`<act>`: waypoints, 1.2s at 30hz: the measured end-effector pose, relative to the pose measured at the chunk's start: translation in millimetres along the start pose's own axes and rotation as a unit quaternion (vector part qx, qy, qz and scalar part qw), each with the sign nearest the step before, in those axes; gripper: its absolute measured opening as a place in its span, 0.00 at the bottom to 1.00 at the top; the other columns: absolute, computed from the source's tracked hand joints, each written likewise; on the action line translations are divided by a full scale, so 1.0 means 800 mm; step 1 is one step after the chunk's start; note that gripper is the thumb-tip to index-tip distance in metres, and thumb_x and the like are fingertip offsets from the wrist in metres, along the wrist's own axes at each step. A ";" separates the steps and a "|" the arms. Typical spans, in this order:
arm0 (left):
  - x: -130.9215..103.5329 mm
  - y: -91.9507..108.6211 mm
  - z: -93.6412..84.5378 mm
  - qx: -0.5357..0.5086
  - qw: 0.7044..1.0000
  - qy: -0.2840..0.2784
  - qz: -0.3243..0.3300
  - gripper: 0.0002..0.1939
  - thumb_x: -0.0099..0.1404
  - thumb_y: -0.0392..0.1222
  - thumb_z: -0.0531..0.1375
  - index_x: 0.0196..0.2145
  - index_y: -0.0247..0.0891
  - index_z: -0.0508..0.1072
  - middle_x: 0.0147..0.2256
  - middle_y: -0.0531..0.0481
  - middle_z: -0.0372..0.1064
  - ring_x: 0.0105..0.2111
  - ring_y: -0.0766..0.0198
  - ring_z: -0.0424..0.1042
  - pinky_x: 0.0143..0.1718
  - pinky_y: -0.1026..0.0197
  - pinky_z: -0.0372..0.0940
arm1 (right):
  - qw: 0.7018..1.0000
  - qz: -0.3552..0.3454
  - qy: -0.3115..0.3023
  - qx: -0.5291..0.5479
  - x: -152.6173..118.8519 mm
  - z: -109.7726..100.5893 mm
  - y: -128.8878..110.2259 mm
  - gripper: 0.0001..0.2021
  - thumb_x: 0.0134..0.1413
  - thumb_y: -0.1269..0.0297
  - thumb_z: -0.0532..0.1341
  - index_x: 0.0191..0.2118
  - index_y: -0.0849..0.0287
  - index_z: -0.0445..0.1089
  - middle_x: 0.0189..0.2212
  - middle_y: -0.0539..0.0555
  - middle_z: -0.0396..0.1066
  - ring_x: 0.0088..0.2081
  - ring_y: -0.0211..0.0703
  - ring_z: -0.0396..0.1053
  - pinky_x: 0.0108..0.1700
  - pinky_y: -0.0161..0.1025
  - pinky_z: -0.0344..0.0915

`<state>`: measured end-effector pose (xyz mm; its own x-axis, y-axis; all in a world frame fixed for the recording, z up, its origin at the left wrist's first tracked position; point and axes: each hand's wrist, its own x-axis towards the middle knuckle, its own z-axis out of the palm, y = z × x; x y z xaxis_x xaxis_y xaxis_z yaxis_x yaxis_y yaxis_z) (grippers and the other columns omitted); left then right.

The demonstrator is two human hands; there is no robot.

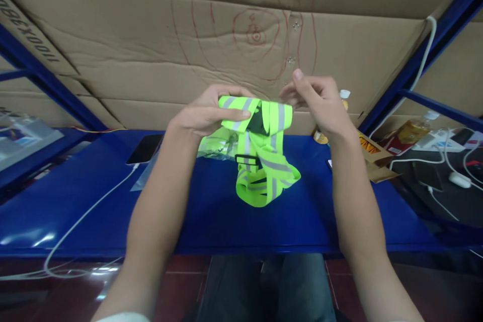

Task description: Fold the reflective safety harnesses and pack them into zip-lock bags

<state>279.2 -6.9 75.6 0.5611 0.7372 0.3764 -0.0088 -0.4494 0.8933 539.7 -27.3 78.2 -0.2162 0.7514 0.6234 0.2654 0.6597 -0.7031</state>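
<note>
A neon yellow-green strap (277,161) with grey reflective stripes hangs in loops above the blue table, its upper part folded flat. My left hand (215,110) grips the folded part from the left, thumb on top and fingers behind. A black slide buckle (247,160) shows on the strap lower down, and a dark piece sits between the upper folds. My right hand (315,98) is raised just right of the folded strap, thumb up and fingers curled apart from the thumb; no object shows in it. Behind the strap lies a clear plastic bag (219,145) with neon material inside.
On the blue table (94,201), a black phone (145,149) with a white cable lies at left. An open cardboard box (377,161) and small bottle (320,137) stand at right. Cardboard (151,35) covers the back. Chargers and an oil-coloured bottle (415,128) are far right.
</note>
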 end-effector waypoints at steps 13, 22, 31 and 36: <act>-0.002 0.008 0.019 0.226 0.953 0.085 0.183 0.20 0.62 0.55 0.77 0.44 0.40 0.83 0.43 0.47 0.81 0.43 0.56 0.79 0.47 0.57 0.71 | 0.976 -0.092 -0.181 -0.083 -0.005 -0.012 -0.005 0.23 0.58 0.40 0.74 0.42 0.58 0.78 0.35 0.49 0.75 0.36 0.40 0.69 0.40 0.38 0.66; 0.008 -0.007 0.019 0.092 0.988 0.102 0.076 0.32 0.70 0.73 0.64 0.42 0.37 0.83 0.43 0.42 0.82 0.47 0.50 0.81 0.47 0.54 0.76 | 0.953 -0.199 -0.008 -0.230 -0.004 0.009 0.017 0.11 0.68 0.58 0.66 0.50 0.54 0.82 0.44 0.55 0.82 0.47 0.54 0.79 0.54 0.49 0.73; 0.011 -0.025 -0.002 0.044 0.990 0.132 0.019 0.25 0.49 0.45 0.81 0.43 0.37 0.82 0.42 0.44 0.81 0.45 0.52 0.80 0.46 0.54 0.74 | 0.954 -0.213 -0.062 -0.203 0.003 0.024 0.016 0.25 0.64 0.44 0.69 0.59 0.53 0.78 0.60 0.59 0.78 0.62 0.60 0.73 0.67 0.59 0.68; 0.009 -0.017 0.004 0.172 0.977 0.033 0.119 0.29 0.52 0.45 0.81 0.50 0.40 0.82 0.51 0.45 0.80 0.52 0.51 0.78 0.54 0.54 0.70 | 0.970 -0.118 -0.140 -0.159 0.001 0.003 0.012 0.29 0.61 0.39 0.70 0.57 0.57 0.77 0.52 0.59 0.80 0.50 0.54 0.75 0.55 0.49 0.73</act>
<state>285.7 2.9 65.5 0.5227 0.6165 0.5888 0.1519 -0.7470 0.6473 540.2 -20.7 71.3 -0.5413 0.5833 0.6056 0.4438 0.8099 -0.3834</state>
